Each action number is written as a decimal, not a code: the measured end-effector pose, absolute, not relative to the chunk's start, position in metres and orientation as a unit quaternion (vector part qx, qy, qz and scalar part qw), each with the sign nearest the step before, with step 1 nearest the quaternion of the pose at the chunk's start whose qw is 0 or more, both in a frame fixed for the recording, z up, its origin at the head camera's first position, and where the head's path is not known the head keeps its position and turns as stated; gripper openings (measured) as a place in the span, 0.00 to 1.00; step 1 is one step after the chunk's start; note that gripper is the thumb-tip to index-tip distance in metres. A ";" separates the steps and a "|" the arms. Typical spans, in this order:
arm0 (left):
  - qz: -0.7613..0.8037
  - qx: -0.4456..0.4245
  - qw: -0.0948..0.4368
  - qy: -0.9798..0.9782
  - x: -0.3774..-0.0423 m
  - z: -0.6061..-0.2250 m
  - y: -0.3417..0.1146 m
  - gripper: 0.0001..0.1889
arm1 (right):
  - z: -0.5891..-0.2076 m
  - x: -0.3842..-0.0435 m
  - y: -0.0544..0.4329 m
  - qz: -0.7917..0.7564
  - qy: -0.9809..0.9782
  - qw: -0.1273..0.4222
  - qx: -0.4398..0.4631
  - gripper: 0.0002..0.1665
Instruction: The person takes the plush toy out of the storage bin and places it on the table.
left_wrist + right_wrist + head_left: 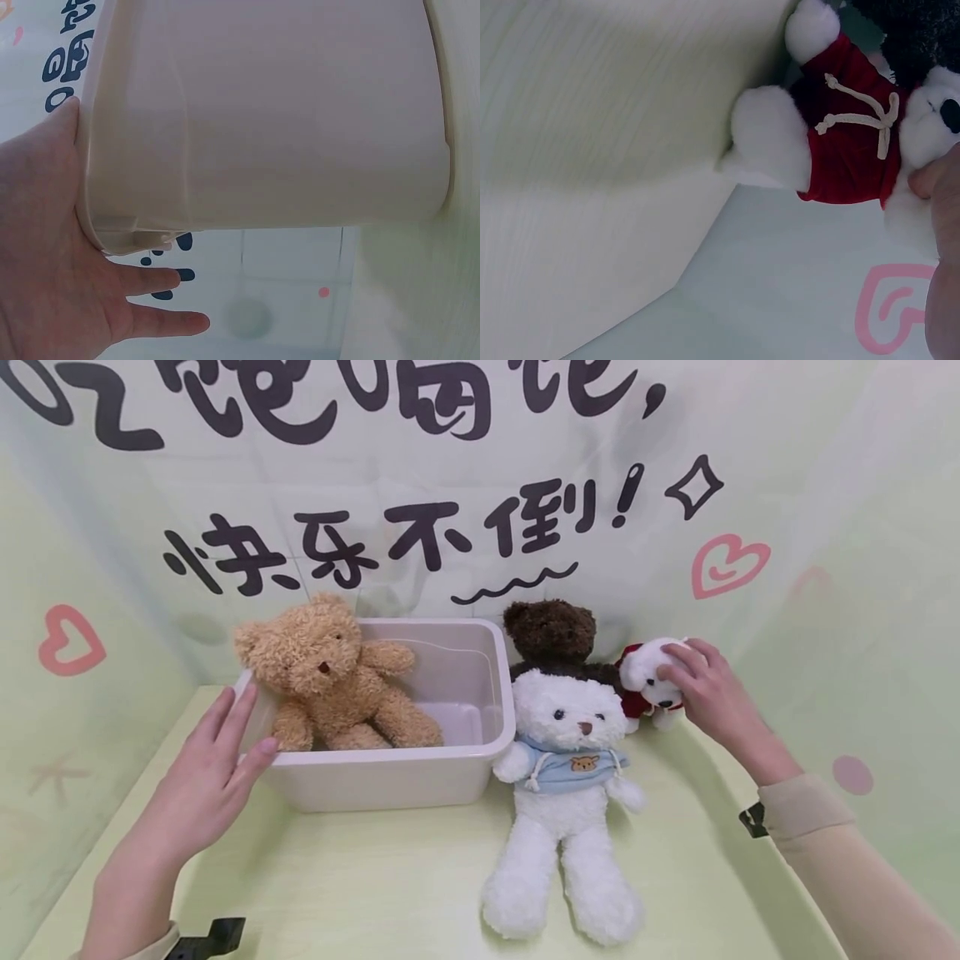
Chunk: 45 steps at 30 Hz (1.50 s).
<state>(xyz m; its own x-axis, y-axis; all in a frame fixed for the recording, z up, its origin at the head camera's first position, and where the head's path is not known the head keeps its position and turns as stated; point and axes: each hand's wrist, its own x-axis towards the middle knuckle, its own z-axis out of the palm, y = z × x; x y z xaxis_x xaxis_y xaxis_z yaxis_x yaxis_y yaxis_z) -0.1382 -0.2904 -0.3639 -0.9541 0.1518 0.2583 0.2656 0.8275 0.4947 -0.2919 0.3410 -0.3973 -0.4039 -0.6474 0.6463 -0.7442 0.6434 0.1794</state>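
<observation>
My left hand (pixel 204 777) rests on the left corner of the rim of a pale plastic bin (pixel 390 781), fingers straight and spread. In the left wrist view, the thumb lies along the rim. A tan teddy bear (pixel 330 693) leans inside the bin's left part. At the right, my right hand (pixel 716 702) grips the head of a small white plush toy (pixel 651 672) in a red top with cream drawstrings (pixel 855 124). The toy's legs hang down near the tabletop; whether they touch it I cannot tell.
A white teddy bear (pixel 562 827) in a blue hoodie lies right of the bin. Behind it sits a dark brown teddy bear (pixel 551 633). A printed cloth backdrop (pixel 420 468) with lettering rises behind the pale wooden table (pixel 360 885).
</observation>
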 end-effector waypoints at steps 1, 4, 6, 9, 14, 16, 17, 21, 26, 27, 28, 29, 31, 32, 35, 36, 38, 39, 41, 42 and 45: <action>-0.273 -0.110 0.106 -0.950 -0.138 -0.364 -0.290 0.36 | -0.398 -0.293 0.342 0.063 -0.833 0.358 0.417 0.26; -0.274 -0.112 0.111 -0.949 -0.138 -0.364 -0.290 0.36 | -0.400 -0.294 0.346 0.048 -0.831 0.371 0.411 0.24; -0.275 -0.114 0.113 -0.948 -0.138 -0.364 -0.290 0.36 | -0.403 -0.294 0.349 0.039 -0.833 0.374 0.405 0.21; -0.275 -0.116 0.115 -0.948 -0.138 -0.364 -0.290 0.36 | -0.406 -0.293 0.351 0.028 -0.833 0.381 0.399 0.17; -0.276 -0.115 0.111 -0.948 -0.138 -0.365 -0.290 0.36 | -0.409 -0.294 0.350 0.019 -0.829 0.390 0.400 0.17; -0.277 -0.113 0.111 -0.948 -0.138 -0.366 -0.290 0.36 | -0.408 -0.293 0.349 0.015 -0.829 0.386 0.403 0.17; -0.277 -0.113 0.111 -0.948 -0.138 -0.366 -0.290 0.36 | -0.407 -0.292 0.348 0.012 -0.830 0.383 0.406 0.17; -0.273 -0.113 0.114 -0.949 -0.138 -0.366 -0.291 0.36 | -0.405 -0.286 0.344 0.011 -0.834 0.368 0.411 0.22; -0.271 -0.116 0.115 -0.949 -0.139 -0.365 -0.292 0.36 | -0.396 -0.283 0.330 0.058 -0.816 0.392 0.421 0.32; -0.272 -0.116 0.114 -0.948 -0.139 -0.365 -0.291 0.36 | -0.392 -0.283 0.326 0.071 -0.810 0.398 0.425 0.32; -0.272 -0.116 0.113 -0.948 -0.139 -0.365 -0.291 0.36 | -0.388 -0.283 0.321 0.079 -0.806 0.401 0.427 0.31; -0.274 -0.116 0.112 -0.948 -0.139 -0.365 -0.291 0.36 | -0.382 -0.283 0.315 0.085 -0.803 0.404 0.430 0.31; -0.275 -0.115 0.110 -0.948 -0.139 -0.365 -0.291 0.36 | -0.371 -0.283 0.303 0.092 -0.797 0.407 0.436 0.30; -0.275 -0.114 0.109 -0.948 -0.138 -0.365 -0.291 0.36 | -0.364 -0.282 0.296 0.096 -0.795 0.407 0.440 0.30; -0.276 -0.111 0.108 -0.949 -0.137 -0.365 -0.291 0.36 | -0.348 -0.282 0.273 0.109 -0.780 0.413 0.458 0.28; -0.276 -0.111 0.107 -0.949 -0.136 -0.365 -0.291 0.36 | -0.343 -0.281 0.265 0.112 -0.773 0.415 0.467 0.27; -0.274 -0.111 0.109 -0.949 -0.136 -0.364 -0.291 0.36 | -0.335 -0.282 0.250 0.114 -0.762 0.414 0.485 0.25; -0.273 -0.111 0.110 -0.949 -0.136 -0.364 -0.291 0.36 | -0.332 -0.283 0.242 0.114 -0.757 0.413 0.493 0.26; -0.272 -0.111 0.111 -0.949 -0.136 -0.364 -0.290 0.36 | -0.325 -0.285 0.229 0.105 -0.752 0.409 0.506 0.25; -0.272 -0.112 0.111 -0.949 -0.136 -0.364 -0.290 0.36 | -0.322 -0.286 0.222 0.101 -0.751 0.405 0.511 0.25; -0.275 -0.113 0.110 -0.948 -0.137 -0.363 -0.289 0.36 | -0.312 -0.287 0.202 0.096 -0.751 0.389 0.525 0.23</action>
